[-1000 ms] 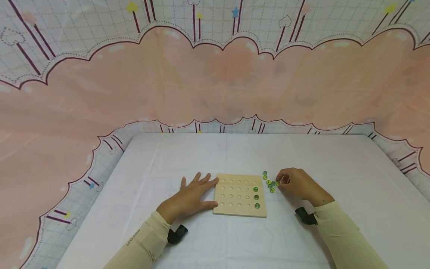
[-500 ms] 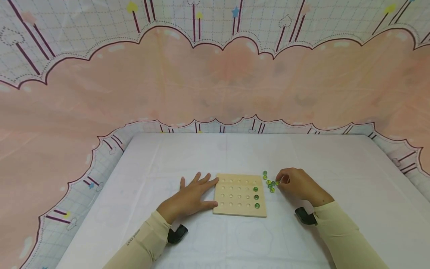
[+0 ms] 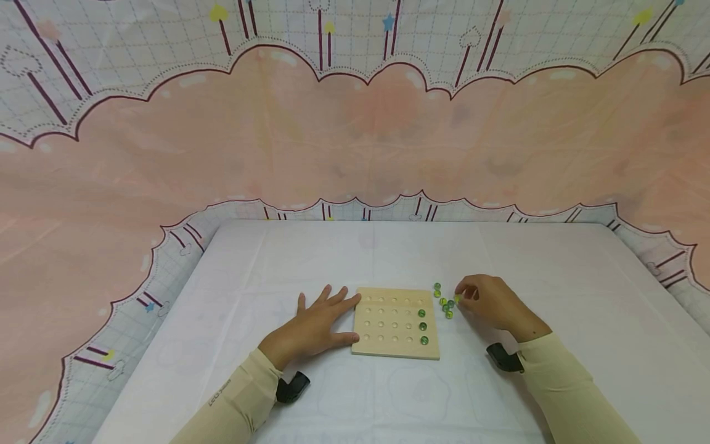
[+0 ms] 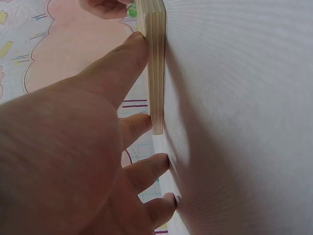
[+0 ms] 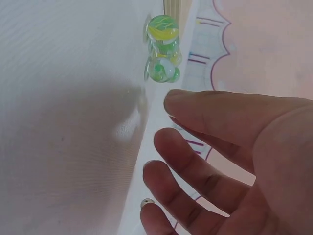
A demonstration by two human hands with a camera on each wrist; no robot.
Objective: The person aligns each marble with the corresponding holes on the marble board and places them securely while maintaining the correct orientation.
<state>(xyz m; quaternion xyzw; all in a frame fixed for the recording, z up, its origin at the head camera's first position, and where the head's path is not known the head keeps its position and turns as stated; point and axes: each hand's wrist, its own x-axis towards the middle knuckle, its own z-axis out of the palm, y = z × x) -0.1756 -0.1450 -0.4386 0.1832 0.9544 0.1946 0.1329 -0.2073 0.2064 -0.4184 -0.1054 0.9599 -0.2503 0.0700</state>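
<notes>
A square wooden board point(image 3: 388, 324) with rows of round hollows lies on the white table. Three green glass marbles point(image 3: 423, 326) sit in the hollows of its right column. With fingers spread, my left hand point(image 3: 313, 325) touches the board's left edge with thumb and forefinger; the left wrist view shows the thumb tip on the layered side point(image 4: 155, 73). My right hand point(image 3: 488, 301) pinches a yellow-green marble point(image 3: 457, 298) between thumb and forefinger, just right of the loose marbles. In the right wrist view the thumb point(image 5: 210, 107) hides that marble, and the other fingers are loosely bent.
Several loose green and yellow marbles point(image 3: 445, 308) lie in a small cluster off the board's right edge, also close ahead of the right thumb as a marble group point(image 5: 164, 29). A patterned cloth backdrop point(image 3: 355, 135) rises behind the table point(image 3: 310, 246).
My right hand has shifted very slightly up and left, and the pinched marble has moved with it. The left hand, the board and the other marbles stay where they were.
</notes>
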